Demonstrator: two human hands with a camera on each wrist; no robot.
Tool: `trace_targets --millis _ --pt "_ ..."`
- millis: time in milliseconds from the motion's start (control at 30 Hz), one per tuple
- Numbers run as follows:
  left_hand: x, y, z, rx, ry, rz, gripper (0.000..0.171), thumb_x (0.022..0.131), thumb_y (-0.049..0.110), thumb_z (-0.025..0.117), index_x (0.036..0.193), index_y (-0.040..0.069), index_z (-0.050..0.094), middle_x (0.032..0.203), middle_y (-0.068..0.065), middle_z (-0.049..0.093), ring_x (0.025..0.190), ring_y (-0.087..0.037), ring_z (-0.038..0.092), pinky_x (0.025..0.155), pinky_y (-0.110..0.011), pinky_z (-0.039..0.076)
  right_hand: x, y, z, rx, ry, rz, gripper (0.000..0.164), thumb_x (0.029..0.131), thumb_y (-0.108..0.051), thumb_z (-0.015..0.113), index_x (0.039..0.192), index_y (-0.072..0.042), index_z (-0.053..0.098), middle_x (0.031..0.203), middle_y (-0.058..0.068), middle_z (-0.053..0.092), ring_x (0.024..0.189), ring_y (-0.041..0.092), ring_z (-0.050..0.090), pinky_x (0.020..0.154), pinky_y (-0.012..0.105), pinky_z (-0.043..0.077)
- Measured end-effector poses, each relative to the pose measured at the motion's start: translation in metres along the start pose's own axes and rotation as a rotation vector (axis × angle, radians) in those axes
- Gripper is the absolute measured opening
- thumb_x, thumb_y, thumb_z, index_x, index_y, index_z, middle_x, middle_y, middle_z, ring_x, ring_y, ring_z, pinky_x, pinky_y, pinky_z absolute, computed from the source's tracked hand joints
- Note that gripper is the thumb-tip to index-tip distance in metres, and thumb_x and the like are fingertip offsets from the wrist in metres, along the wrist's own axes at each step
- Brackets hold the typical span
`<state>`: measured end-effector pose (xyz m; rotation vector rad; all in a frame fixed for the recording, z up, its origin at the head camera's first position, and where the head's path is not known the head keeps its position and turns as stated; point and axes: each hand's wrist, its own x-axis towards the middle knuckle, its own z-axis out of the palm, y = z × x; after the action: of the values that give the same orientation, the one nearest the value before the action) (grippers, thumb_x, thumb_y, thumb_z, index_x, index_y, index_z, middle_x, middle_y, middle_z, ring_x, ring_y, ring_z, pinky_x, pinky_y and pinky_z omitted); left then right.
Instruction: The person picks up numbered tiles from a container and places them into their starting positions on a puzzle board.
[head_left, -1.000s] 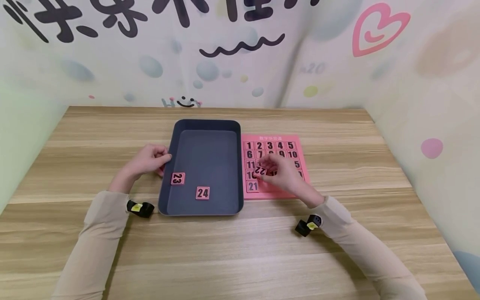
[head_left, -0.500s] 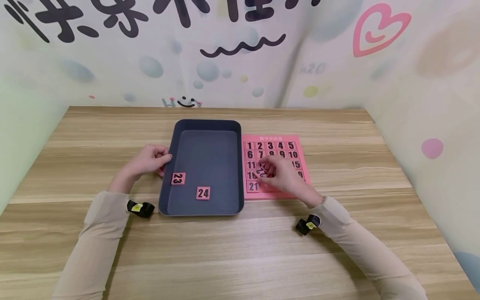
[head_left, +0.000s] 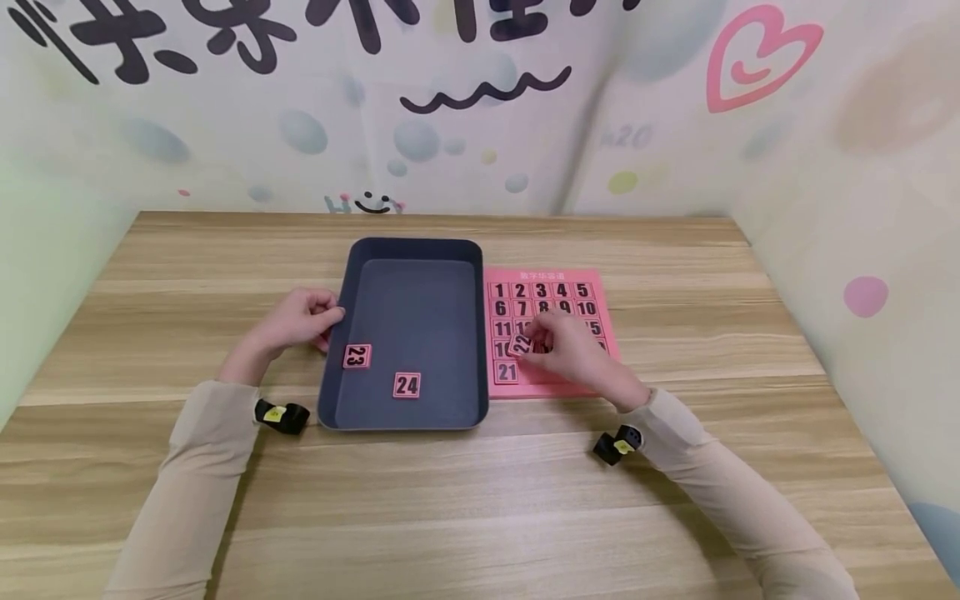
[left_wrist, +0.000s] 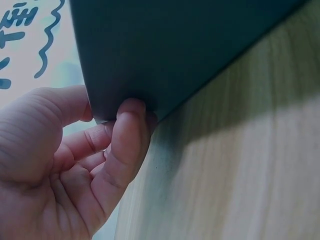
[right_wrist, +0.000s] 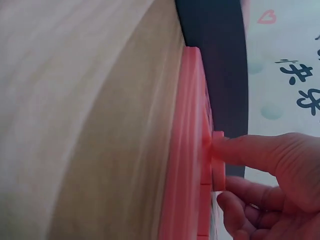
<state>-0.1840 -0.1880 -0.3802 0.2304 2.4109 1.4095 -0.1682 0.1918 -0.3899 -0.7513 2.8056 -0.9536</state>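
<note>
My right hand [head_left: 566,347] pinches a pink number tile marked 22 [head_left: 520,344] just above the pink number board [head_left: 555,388]. In the right wrist view that tile [right_wrist: 218,170] stands edge-on between thumb and fingers, close over the board's tiles. The 22 is turned sideways in the head view. Tile 21 [head_left: 507,372] lies at the board's lower left. My left hand [head_left: 300,319] grips the left rim of a dark grey tray [head_left: 477,333], thumb on the rim and fingers against the outer wall [left_wrist: 125,60]. Part of the board's middle is hidden by my right hand.
Inside the tray lie tile 23 [head_left: 357,356], turned sideways, and tile 24 [head_left: 407,385], upright. The tray's right side adjoins the board. Both sit on a wooden table [head_left: 480,517] in front of a printed wall [head_left: 480,133].
Between my right fingers tile 22 has turned from upside down through a slant to sideways. My left hand, the tray and the tiles in it have stayed put.
</note>
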Motion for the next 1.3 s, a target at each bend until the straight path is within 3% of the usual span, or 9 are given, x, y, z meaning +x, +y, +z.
trace_targets --millis 100,200,333,467,600,967,1133,1300 --pt "0.000 0.000 0.000 0.002 0.002 0.001 0.018 0.093 0.001 0.047 0.077 -0.008 0.048 0.059 -0.004 0.056 0.049 -0.014 0.058 0.051 -0.029 0.053 0.000 0.000 0.001 -0.004 0.007 0.014 0.030 0.071 -0.016 0.082 0.088 0.000 0.063 0.081 0.008 0.060 0.071 0.018 0.053 0.063 0.027 0.045" --pt "0.001 0.001 0.000 0.002 0.001 0.001 0.019 0.093 0.002 0.048 0.077 -0.007 0.048 0.059 -0.004 0.056 0.049 -0.014 0.058 0.051 -0.029 0.053 0.000 0.001 -0.001 -0.018 -0.010 -0.022 0.040 0.071 -0.019 0.082 0.099 0.002 0.064 0.091 0.010 0.062 0.080 0.021 0.055 0.071 0.033 0.048" --pt "0.001 0.001 0.000 -0.002 0.001 0.002 0.019 0.093 0.002 0.048 0.076 -0.007 0.047 0.059 -0.004 0.056 0.049 -0.014 0.058 0.050 -0.029 0.053 0.002 0.003 -0.005 -0.048 -0.043 -0.135 0.049 0.072 -0.010 0.078 0.116 0.000 0.061 0.110 0.012 0.063 0.099 0.026 0.055 0.087 0.042 0.045" --pt "0.001 0.002 0.000 0.000 0.003 -0.008 0.019 0.093 0.002 0.047 0.077 -0.007 0.048 0.059 -0.004 0.056 0.049 -0.014 0.058 0.050 -0.029 0.053 0.004 0.003 -0.007 -0.069 -0.078 -0.200 0.045 0.071 -0.001 0.073 0.115 -0.005 0.064 0.114 0.010 0.064 0.107 0.028 0.054 0.094 0.046 0.040" --pt "0.001 0.002 0.001 0.011 0.000 -0.015 0.018 0.093 0.003 0.048 0.078 -0.007 0.048 0.060 -0.004 0.056 0.050 -0.014 0.058 0.051 -0.029 0.053 0.006 0.004 -0.006 -0.092 -0.100 -0.203 0.040 0.071 0.001 0.070 0.110 -0.007 0.067 0.112 0.009 0.065 0.107 0.028 0.055 0.098 0.047 0.036" --pt "0.000 0.002 0.001 0.011 -0.005 -0.015 0.018 0.094 0.003 0.047 0.078 -0.007 0.048 0.061 -0.004 0.056 0.051 -0.014 0.058 0.051 -0.029 0.054 0.001 0.001 -0.003 -0.060 -0.096 -0.095 0.030 0.071 -0.005 0.077 0.100 -0.004 0.067 0.096 0.006 0.063 0.090 0.021 0.055 0.082 0.037 0.045" --pt "-0.001 0.002 0.001 0.012 -0.008 -0.011 0.018 0.094 0.003 0.048 0.079 -0.008 0.049 0.061 -0.004 0.057 0.051 -0.014 0.058 0.052 -0.029 0.054 -0.010 0.000 -0.005 -0.040 -0.078 -0.092 0.027 0.069 -0.007 0.080 0.091 -0.004 0.065 0.080 0.002 0.060 0.074 0.018 0.050 0.067 0.031 0.044" --pt "-0.001 0.001 0.000 0.010 -0.003 -0.014 0.018 0.093 0.003 0.048 0.079 -0.008 0.049 0.060 -0.004 0.057 0.050 -0.014 0.058 0.051 -0.029 0.053 -0.020 -0.001 -0.006 -0.053 -0.067 -0.092 0.027 0.066 -0.004 0.080 0.088 -0.004 0.064 0.079 0.001 0.060 0.073 0.015 0.051 0.067 0.029 0.045"
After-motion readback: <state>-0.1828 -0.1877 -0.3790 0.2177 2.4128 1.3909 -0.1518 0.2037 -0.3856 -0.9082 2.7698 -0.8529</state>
